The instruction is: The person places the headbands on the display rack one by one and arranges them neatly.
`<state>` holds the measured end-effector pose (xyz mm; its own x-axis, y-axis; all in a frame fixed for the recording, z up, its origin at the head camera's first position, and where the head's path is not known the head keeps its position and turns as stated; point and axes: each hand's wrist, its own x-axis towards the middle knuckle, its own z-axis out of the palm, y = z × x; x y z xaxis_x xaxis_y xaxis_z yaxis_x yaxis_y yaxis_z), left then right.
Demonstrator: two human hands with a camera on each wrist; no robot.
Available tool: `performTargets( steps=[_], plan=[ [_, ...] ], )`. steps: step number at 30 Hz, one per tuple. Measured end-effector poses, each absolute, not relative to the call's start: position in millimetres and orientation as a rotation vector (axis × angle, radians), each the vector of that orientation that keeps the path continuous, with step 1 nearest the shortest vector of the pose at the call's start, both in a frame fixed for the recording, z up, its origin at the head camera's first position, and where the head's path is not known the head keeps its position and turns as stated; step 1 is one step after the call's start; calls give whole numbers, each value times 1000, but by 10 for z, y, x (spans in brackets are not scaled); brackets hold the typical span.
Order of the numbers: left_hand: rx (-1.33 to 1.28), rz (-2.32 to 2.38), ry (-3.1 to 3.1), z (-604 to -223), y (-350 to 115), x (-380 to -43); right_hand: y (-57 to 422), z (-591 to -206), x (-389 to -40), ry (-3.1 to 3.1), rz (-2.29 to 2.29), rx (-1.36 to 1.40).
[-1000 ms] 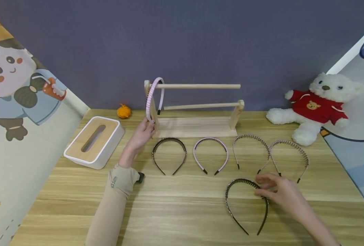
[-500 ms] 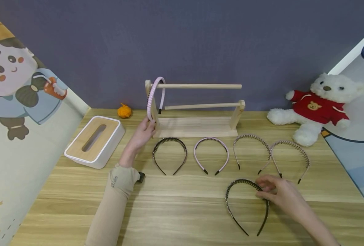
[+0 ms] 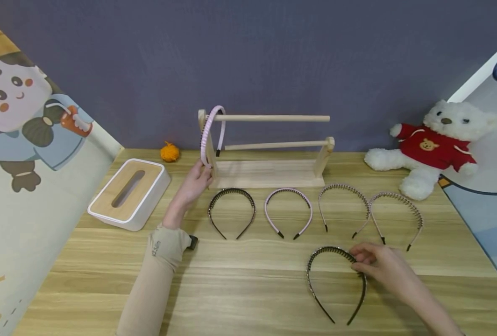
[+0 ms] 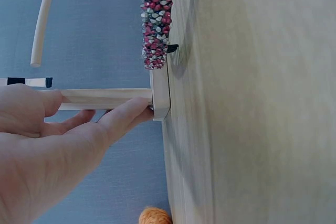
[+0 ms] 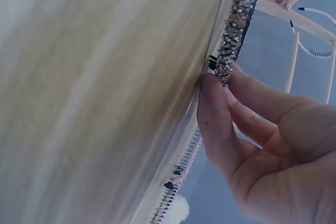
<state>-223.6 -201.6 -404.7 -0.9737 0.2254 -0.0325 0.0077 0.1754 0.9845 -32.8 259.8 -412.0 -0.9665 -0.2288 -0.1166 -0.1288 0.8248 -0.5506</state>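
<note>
My left hand [image 3: 196, 179] holds the left post of a wooden headband rack [image 4: 105, 97], its fingers partly behind the post. From the rack's upper bar hangs a pink wrapped headband [image 3: 208, 133], just above that hand. My right hand [image 3: 383, 266] pinches the right side of a black toothed headband [image 3: 309, 270] near its top, between thumb and fingertips. In the right wrist view this headband's outer face [image 5: 236, 30] glitters with small stones, and it stands close over the tabletop.
Along the table lie a dark headband [image 3: 232, 190], a pink headband [image 3: 288, 189] and two beaded headbands, the left [image 3: 344, 185] touching the right [image 3: 400, 196]. A tissue box [image 3: 147, 205] and orange ball [image 3: 170, 152] sit left; a white teddy bear [image 3: 416, 182] sits right.
The black headband in my right hand has turned slightly, its tips shifting a little left and toward me. The right fingers have closed more onto it. My left hand stays at the rack post.
</note>
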Motion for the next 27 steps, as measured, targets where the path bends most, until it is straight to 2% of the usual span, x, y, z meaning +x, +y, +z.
performTargets(
  steps=[27],
  plan=[
    [225,1905,2264,-4028,-2013,-2224,2607,-4001,-276,2844,-896,-370]
  ],
)
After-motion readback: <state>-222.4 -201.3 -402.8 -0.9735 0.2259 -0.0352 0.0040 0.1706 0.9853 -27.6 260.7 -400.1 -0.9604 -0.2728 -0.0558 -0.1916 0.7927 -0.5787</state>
